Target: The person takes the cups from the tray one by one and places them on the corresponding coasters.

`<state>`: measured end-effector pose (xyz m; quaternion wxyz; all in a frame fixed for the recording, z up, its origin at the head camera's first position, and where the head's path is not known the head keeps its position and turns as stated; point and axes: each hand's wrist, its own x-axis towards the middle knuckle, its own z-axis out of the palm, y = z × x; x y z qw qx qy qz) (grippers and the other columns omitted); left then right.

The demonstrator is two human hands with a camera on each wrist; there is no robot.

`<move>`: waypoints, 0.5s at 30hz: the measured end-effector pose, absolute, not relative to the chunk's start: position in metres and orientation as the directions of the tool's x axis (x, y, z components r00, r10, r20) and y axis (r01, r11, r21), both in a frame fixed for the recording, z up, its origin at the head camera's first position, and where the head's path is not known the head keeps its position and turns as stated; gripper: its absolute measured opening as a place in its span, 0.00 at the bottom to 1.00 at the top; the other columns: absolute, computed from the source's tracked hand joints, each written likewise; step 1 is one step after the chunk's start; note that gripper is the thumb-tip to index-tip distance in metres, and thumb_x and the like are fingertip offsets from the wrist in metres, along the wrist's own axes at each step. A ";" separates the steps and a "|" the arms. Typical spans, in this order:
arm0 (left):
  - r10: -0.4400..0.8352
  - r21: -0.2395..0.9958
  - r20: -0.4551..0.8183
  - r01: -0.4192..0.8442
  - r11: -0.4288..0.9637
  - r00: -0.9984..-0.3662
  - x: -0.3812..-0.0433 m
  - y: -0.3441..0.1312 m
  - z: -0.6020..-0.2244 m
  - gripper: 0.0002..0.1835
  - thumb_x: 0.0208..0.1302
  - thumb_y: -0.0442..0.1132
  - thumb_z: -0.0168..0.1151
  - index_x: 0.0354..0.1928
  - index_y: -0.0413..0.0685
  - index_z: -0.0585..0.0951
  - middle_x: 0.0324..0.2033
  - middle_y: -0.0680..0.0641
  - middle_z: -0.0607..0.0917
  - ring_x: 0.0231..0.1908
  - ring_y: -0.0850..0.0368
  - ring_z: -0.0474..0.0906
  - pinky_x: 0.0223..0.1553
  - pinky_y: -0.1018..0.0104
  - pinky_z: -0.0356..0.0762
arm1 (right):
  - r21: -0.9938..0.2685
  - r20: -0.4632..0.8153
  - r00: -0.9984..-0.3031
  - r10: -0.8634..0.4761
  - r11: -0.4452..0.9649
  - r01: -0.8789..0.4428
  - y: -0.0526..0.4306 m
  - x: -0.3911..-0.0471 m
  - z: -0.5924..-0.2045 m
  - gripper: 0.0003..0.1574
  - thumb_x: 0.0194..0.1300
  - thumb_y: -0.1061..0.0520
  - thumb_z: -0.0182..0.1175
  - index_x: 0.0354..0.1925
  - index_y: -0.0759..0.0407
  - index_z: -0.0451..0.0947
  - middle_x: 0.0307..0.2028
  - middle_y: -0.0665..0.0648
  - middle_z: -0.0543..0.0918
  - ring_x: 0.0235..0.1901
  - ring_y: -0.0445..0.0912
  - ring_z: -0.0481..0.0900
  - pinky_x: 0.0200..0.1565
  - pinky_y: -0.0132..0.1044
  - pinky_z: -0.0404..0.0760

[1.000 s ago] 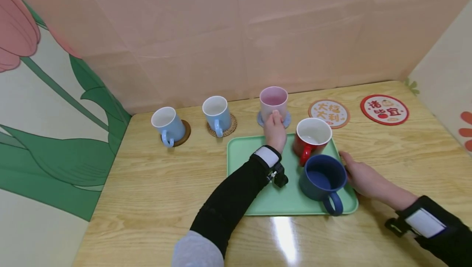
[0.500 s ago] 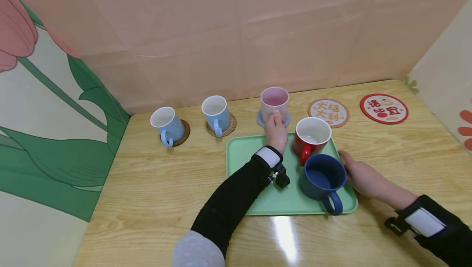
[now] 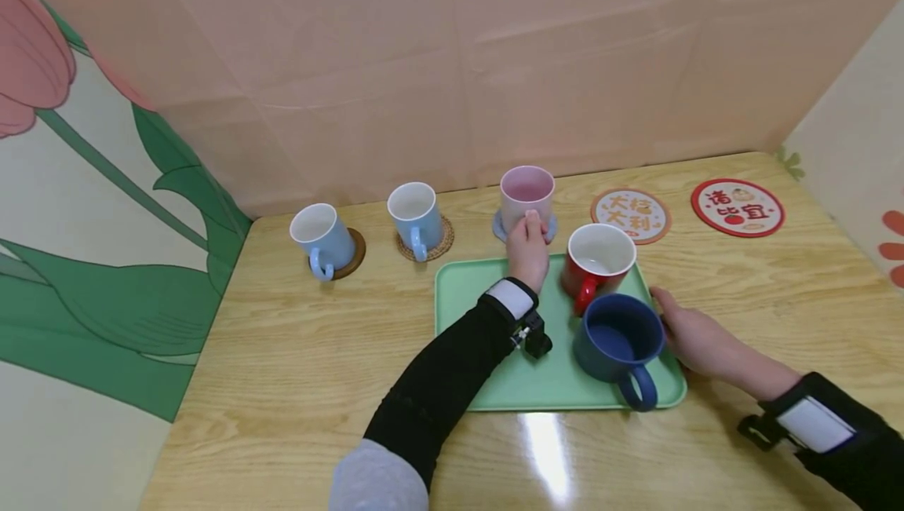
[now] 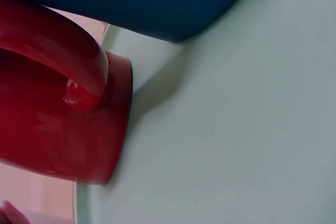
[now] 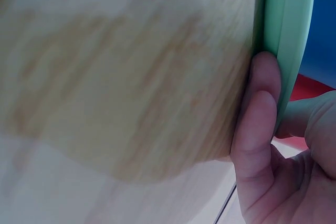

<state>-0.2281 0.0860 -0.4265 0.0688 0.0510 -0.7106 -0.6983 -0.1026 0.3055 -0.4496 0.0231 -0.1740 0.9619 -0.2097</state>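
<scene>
My left hand (image 3: pixel 530 248) pinches the near side of a pink mug (image 3: pixel 526 189), its handle hidden behind the fingers. The mug is upright over a blue-grey coaster (image 3: pixel 498 227) at the back of the table. At the right, my right hand (image 3: pixel 706 344) grips the side rim of a green tray (image 3: pixel 459 299); in the right wrist view the fingers lie under the rim (image 5: pixel 289 35) and the thumb on its inner side. On the tray stand a red mug (image 3: pixel 575 283), white inside, and a wide dark blue mug (image 3: pixel 600 362), both handles toward me.
Two light blue mugs, one on the left (image 3: pixel 335 248) and one nearer the middle (image 3: pixel 424 228), stand on round brown coasters. Two printed coasters, orange (image 3: pixel 631 217) and red-rimmed (image 3: pixel 737 209), lie at the back right. A pink-covered wall (image 3: pixel 353 103) borders the table's back.
</scene>
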 end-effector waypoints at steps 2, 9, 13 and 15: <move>-0.154 0.999 0.038 0.036 0.015 -0.987 -0.227 0.085 -0.427 0.22 0.81 0.39 0.46 0.27 0.35 0.76 0.21 0.44 0.78 0.24 0.64 0.68 0.32 0.69 0.69 | -0.407 0.040 -0.937 -0.347 0.851 -0.332 0.306 -0.103 -0.450 0.34 0.63 0.72 0.62 0.61 0.81 0.56 0.21 0.54 0.78 0.23 0.51 0.78 0.28 0.51 0.80; -0.109 0.996 0.082 0.078 0.040 -0.991 -0.224 0.081 -0.433 0.23 0.82 0.42 0.45 0.25 0.40 0.75 0.19 0.51 0.76 0.24 0.61 0.74 0.30 0.68 0.72 | -0.416 0.020 -0.940 -0.340 0.852 -0.317 0.307 -0.103 -0.449 0.34 0.64 0.72 0.61 0.61 0.82 0.56 0.21 0.55 0.78 0.23 0.53 0.79 0.28 0.53 0.80; -0.114 0.999 0.043 0.041 0.020 -0.993 -0.226 0.082 -0.433 0.23 0.81 0.41 0.47 0.28 0.35 0.77 0.20 0.48 0.77 0.25 0.59 0.76 0.31 0.70 0.71 | -0.418 0.014 -0.942 -0.336 0.854 -0.310 0.306 -0.103 -0.448 0.34 0.64 0.72 0.61 0.61 0.82 0.56 0.21 0.55 0.78 0.23 0.53 0.80 0.28 0.54 0.81; -0.124 0.999 0.032 0.031 0.016 -0.992 -0.227 0.083 -0.433 0.22 0.81 0.41 0.48 0.28 0.34 0.78 0.20 0.47 0.78 0.25 0.60 0.76 0.30 0.71 0.70 | -0.421 0.015 -0.941 -0.337 0.852 -0.312 0.305 -0.103 -0.448 0.34 0.64 0.72 0.61 0.61 0.82 0.56 0.21 0.56 0.78 0.23 0.53 0.80 0.29 0.54 0.81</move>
